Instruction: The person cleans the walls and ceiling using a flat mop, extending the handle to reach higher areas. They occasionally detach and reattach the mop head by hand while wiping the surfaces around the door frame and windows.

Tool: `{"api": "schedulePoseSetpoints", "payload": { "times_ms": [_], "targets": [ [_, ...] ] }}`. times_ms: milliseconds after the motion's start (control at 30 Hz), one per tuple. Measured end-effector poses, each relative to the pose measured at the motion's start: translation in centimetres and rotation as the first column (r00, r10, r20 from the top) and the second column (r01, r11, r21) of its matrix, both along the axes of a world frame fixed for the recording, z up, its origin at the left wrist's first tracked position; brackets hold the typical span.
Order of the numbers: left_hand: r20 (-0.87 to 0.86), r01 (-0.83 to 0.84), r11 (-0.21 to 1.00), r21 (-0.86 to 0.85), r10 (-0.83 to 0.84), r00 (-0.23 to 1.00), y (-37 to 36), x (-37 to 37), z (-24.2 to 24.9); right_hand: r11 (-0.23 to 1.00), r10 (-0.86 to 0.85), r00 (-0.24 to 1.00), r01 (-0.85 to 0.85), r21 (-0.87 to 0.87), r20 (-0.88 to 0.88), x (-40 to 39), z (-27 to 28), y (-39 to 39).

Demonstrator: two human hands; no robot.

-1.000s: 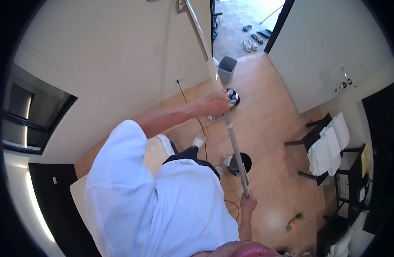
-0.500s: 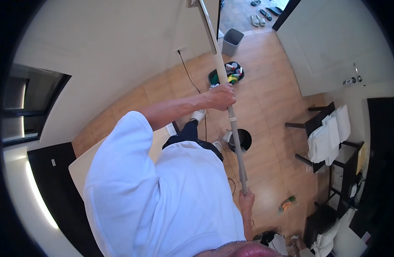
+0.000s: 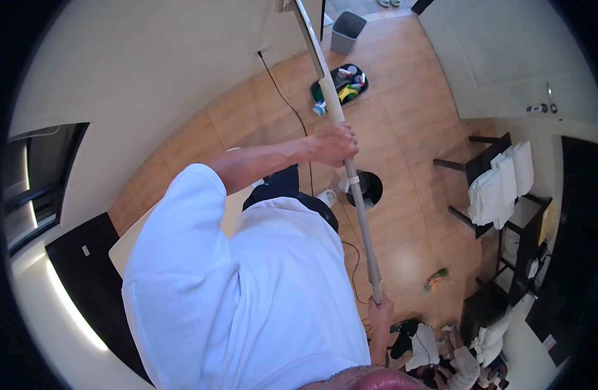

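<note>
A long light-grey pole (image 3: 364, 234) slants across the view, from the wall at the top down to the lower middle. My left hand (image 3: 335, 144) is wrapped round its upper part, above a pale collar. Round the lower end closes my right hand (image 3: 381, 312), close to my body. A bracket-like piece (image 3: 286, 5) shows at the pole's far end, partly cut off by the frame edge, so its kind cannot be made out. Behind the pole, on the floor, stands a black bucket (image 3: 371, 188) with something pale at its side.
A black caddy (image 3: 360, 91) of bottles and a grey bin (image 3: 348, 31) stand on the wooden floor ahead. A cable (image 3: 282, 97) runs from the wall socket. At right are a door (image 3: 507, 58), folded white cloths (image 3: 494, 195) on a dark chair, and an orange-green item (image 3: 436, 279).
The view has shifted, so the bin, caddy and bucket sit higher in the frame. Both hands keep their hold on the pole; my right hand appears slightly lower.
</note>
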State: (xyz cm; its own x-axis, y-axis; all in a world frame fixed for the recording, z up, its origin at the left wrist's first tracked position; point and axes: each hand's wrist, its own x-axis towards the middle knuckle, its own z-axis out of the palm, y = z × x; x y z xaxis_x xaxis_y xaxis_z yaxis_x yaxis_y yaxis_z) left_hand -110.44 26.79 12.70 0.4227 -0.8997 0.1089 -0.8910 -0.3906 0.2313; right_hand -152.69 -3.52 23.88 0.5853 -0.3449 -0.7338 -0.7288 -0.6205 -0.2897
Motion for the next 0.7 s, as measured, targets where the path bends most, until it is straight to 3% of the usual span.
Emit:
{"api": "schedulePoseSetpoints", "payload": {
  "times_ms": [167,333,400,500,567,633,700],
  "targets": [
    [-0.064,0.008,1.0,-0.031,-0.01,0.998,0.0,0.9,-1.3,1.0,-0.03,0.998,0.03,-0.007,-0.059,1.5,2.9,0.6],
    [-0.12,0.033,0.996,-0.077,-0.043,0.992,-0.1,2.2,1.3,0.998,0.049,0.996,-0.051,-0.028,-0.073,3.4,7.9,-0.6],
    [-0.142,0.017,0.997,-0.07,-0.027,0.989,-0.2,3.2,2.2,0.998,-0.047,0.994,0.051,0.043,-0.096,4.5,10.1,-0.9],
    [-0.178,-0.002,0.995,-0.099,-0.016,0.984,-0.3,4.9,1.5,0.991,0.01,0.974,-0.039,-0.124,-0.226,11.2,15.0,1.7],
    [-0.2,-0.01,0.989,-0.147,-0.02,0.98,-0.5,5.9,1.2,0.991,-0.065,0.96,0.03,-0.129,-0.271,13.5,16.7,2.1],
    [-0.256,-0.078,0.99,-0.119,0.045,0.966,-0.4,6.8,1.7,0.993,0.041,0.969,-0.066,-0.094,-0.244,15.2,18.2,1.4],
    [-0.264,-0.092,0.987,-0.133,0.054,0.963,-0.4,8.1,1.1,0.991,0.046,0.94,-0.086,-0.102,-0.339,18.5,20.4,1.9]
  ]
}}
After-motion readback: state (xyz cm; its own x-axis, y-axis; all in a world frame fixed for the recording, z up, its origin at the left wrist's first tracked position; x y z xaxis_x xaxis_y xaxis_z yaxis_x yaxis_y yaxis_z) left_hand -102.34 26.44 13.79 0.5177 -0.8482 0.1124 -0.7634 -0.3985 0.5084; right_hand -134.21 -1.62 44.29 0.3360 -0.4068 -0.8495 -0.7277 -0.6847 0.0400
